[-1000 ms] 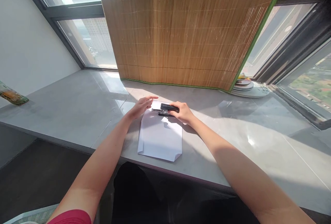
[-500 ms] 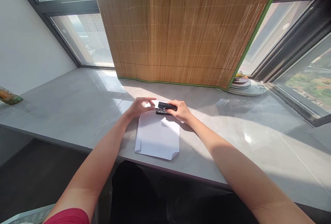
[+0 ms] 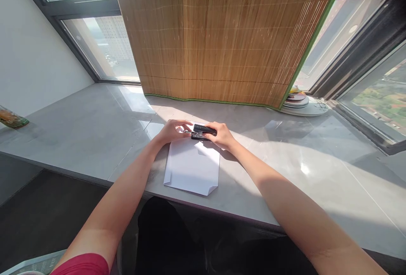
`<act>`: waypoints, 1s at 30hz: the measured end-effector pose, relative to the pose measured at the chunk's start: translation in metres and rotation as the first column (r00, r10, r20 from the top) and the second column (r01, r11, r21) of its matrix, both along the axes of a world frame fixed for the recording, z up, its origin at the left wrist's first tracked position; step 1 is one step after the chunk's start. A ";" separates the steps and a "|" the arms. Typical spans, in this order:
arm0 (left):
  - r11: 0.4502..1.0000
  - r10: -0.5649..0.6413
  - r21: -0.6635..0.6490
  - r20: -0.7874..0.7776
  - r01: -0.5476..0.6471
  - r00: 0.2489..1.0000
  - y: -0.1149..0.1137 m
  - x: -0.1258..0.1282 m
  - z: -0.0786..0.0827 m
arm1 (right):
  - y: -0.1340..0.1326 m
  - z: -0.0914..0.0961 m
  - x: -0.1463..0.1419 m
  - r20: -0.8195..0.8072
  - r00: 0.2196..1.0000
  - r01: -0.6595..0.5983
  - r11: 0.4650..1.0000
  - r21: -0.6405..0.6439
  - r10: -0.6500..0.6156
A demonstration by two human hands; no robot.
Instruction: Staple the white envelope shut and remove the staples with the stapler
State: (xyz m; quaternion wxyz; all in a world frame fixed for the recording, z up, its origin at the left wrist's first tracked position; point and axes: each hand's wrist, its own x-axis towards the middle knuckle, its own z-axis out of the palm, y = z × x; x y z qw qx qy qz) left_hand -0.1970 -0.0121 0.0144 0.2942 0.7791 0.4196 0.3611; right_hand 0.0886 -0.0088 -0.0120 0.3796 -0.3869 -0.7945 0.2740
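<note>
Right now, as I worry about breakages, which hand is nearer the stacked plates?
Right. The right hand, holding the stapler, is left of the stacked plates; the left hand is farther left, at the stapler's other end.

right hand (image 3: 222, 135) hides the right end of the stapler (image 3: 202, 129), too tiny to tell if left hand (image 3: 173, 132) touches it, patterned container (image 3: 13, 118) at left's cut off
</note>
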 end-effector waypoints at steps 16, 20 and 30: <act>0.999 -0.017 -0.034 0.058 0.019 0.998 0.003 -0.006 -0.003 | 0.002 -0.002 0.000 0.002 1.000 0.004 1.000 -0.002 -0.004; 0.999 0.008 -0.048 0.013 -0.008 1.000 0.003 -0.015 -0.001 | 0.003 -0.004 0.000 -0.016 1.000 -0.008 1.000 -0.021 0.008; 0.999 0.002 -0.053 0.052 0.001 0.999 0.001 -0.023 0.002 | 0.000 -0.001 0.000 -0.034 0.999 -0.019 0.999 -0.037 0.018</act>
